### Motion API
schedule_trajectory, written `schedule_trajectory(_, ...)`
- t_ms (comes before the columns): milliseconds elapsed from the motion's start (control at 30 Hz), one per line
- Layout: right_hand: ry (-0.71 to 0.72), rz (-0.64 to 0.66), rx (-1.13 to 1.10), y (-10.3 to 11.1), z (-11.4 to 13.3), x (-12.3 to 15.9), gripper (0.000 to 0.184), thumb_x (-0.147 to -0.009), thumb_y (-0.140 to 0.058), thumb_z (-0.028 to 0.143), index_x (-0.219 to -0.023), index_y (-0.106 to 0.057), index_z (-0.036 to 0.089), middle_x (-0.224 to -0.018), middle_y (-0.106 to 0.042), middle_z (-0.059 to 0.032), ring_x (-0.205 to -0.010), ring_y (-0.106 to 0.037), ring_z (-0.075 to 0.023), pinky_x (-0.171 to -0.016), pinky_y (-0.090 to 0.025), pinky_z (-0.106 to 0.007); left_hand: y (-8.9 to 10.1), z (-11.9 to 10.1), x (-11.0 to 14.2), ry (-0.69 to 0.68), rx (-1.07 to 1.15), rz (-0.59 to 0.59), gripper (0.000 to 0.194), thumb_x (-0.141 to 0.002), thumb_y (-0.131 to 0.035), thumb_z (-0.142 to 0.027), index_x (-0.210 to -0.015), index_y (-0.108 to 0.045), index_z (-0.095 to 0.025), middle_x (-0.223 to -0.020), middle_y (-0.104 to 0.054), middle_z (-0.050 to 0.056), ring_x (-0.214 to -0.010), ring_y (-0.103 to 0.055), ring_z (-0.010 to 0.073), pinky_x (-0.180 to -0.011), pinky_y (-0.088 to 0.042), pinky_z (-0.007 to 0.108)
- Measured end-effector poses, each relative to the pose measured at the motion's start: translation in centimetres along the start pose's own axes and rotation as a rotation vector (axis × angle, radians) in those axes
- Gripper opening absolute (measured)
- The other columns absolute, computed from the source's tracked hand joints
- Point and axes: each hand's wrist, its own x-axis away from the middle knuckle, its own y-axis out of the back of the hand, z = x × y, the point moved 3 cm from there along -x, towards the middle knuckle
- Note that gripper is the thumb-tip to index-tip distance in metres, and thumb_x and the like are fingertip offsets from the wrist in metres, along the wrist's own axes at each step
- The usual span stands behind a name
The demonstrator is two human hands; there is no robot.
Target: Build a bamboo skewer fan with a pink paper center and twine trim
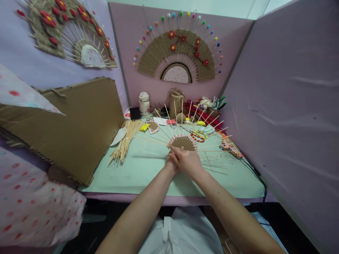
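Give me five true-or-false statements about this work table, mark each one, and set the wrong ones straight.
1. The right hand partly covers the left hand. True.
2. Thin sticks fan out from the brown half-circle. True.
3. The bundle of sticks lies to the right of the half-circle. False: the bundle of sticks lies to the left of it.
4. The white jar stands to the left of the twine roll. True.
5. The finished fan on the back wall carries blue flowers. False: its flowers are red with yellow centres.
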Motion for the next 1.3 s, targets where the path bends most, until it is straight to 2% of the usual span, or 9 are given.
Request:
schedule_trajectory(267,0.001,0.017,-0.025,-0.1,0.2,0.3,0.050,-0.097,-0.029,0.056,-0.138,-0.050,0.037,-0.102,-0.073,-0.0096,-0.089,-0.069,-0.0239,-0.070,-0.045,-0.030,0.4,0.5,-0.2,0.060,-0.012,0.065,0.025,-0.069,-0.073,-0.037,-0.069,-0.056,-0.019,-0.066,-0.053,0.000,-0.084,-0.058,0.0211,-0.085,-0.046,0.034)
schedule_trajectory(467,-0.045,-0.307,-0.311,-1.8,-1.2,1.5,0.040,-0.100,-0.033,0.038,-0.121,-0.064,0.025,-0.104,-0.069,-0.0065,-0.090,-0.063,-0.0172,-0.075,-0.043,-0.025,0.1,0.0,0.0,0.022,-0.043,0.040,0.018,-0.070,-0.073,-0.028,-0.070,-0.059,-0.016,-0.067,-0.059,0.001,-0.080,-0.062,0.0194,-0.086,-0.047,0.034)
schedule_trajectory(600,-0.048,-0.496,-0.322,-3.5,-2.7,2.2,0.033,-0.095,-0.043,0.025,-0.117,-0.066,0.015,-0.109,-0.064,-0.0121,-0.100,-0.056,-0.0221,-0.087,-0.043,-0.031,0.1,-0.1,0.5,-0.065,-0.050,-0.021,0.021,-0.066,-0.078,-0.022,-0.078,-0.063,-0.015,-0.075,-0.067,0.003,-0.089,-0.065,0.0197,-0.089,-0.046,0.033)
schedule_trajectory(733,0.026,-0.493,-0.229,-4.7,-3.3,2.4,0.036,-0.088,-0.051,0.017,-0.122,-0.064,0.013,-0.125,-0.060,-0.0145,-0.114,-0.049,-0.0266,-0.096,-0.040,-0.038,0.3,0.2,1.6,-0.098,-0.049,-0.071,0.022,-0.068,-0.078,-0.020,-0.086,-0.067,-0.014,-0.087,-0.072,0.006,-0.097,-0.066,0.0195,-0.095,-0.044,0.032)
schedule_trajectory(900,0.070,-0.494,-0.194,-5.7,-3.6,2.8,0.031,-0.093,-0.049,0.018,-0.118,-0.067,0.014,-0.122,-0.067,-0.0109,-0.112,-0.053,-0.0247,-0.096,-0.039,-0.038,0.5,-0.2,3.6,-0.015,-0.111,-0.083,0.024,-0.069,-0.077,-0.014,-0.091,-0.070,-0.014,-0.098,-0.073,0.009,-0.102,-0.065,0.0209,-0.099,-0.043,0.035)
schedule_trajectory(1033,0.117,-0.529,-0.200,-7.0,-4.4,3.9,0.028,-0.093,-0.052,0.018,-0.115,-0.069,0.016,-0.116,-0.071,-0.0084,-0.106,-0.056,-0.0248,-0.090,-0.043,-0.038,1.6,-2.5,7.1,0.218,-0.320,-0.013,0.027,-0.070,-0.078,-0.018,-0.096,-0.070,-0.014,-0.110,-0.070,0.011,-0.102,-0.066,0.0180,-0.098,-0.044,0.030)
schedule_trajectory(1167,0.183,-0.565,-0.244,-8.2,-5.4,5.2,0.027,-0.092,-0.053,0.017,-0.113,-0.070,0.019,-0.114,-0.072,-0.0074,-0.103,-0.058,-0.0253,-0.088,-0.045,-0.040,5.1,-7.3,12.8,0.422,-0.610,-0.015,0.044,-0.073,-0.079,-0.032,-0.110,-0.066,-0.013,-0.112,-0.070,0.017,-0.095,-0.070,0.0208,-0.090,-0.051,0.032)
schedule_trajectory(1233,0.198,-0.538,-0.285,-8.7,-5.9,5.8,0.027,-0.093,-0.053,0.017,-0.114,-0.070,0.019,-0.116,-0.071,-0.0077,-0.105,-0.058,-0.0254,-0.088,-0.046,-0.041,7.2,-10.4,15.1,0.414,-0.784,-0.067,0.044,-0.074,-0.076,-0.040,-0.106,-0.066,-0.012,-0.107,-0.072,0.016,-0.086,-0.070,0.0204,-0.079,-0.054,0.031)
schedule_trajectory(1300,0.216,-0.511,-0.318,-8.9,-6.3,6.2,0.027,-0.093,-0.053,0.018,-0.113,-0.070,0.019,-0.116,-0.071,-0.0082,-0.105,-0.059,-0.0252,-0.088,-0.048,-0.042,8.9,-13.5,16.4,0.291,-0.926,-0.167,0.042,-0.074,-0.073,-0.047,-0.098,-0.067,-0.014,-0.096,-0.073,0.013,-0.080,-0.070,0.0189,-0.070,-0.054,0.028)
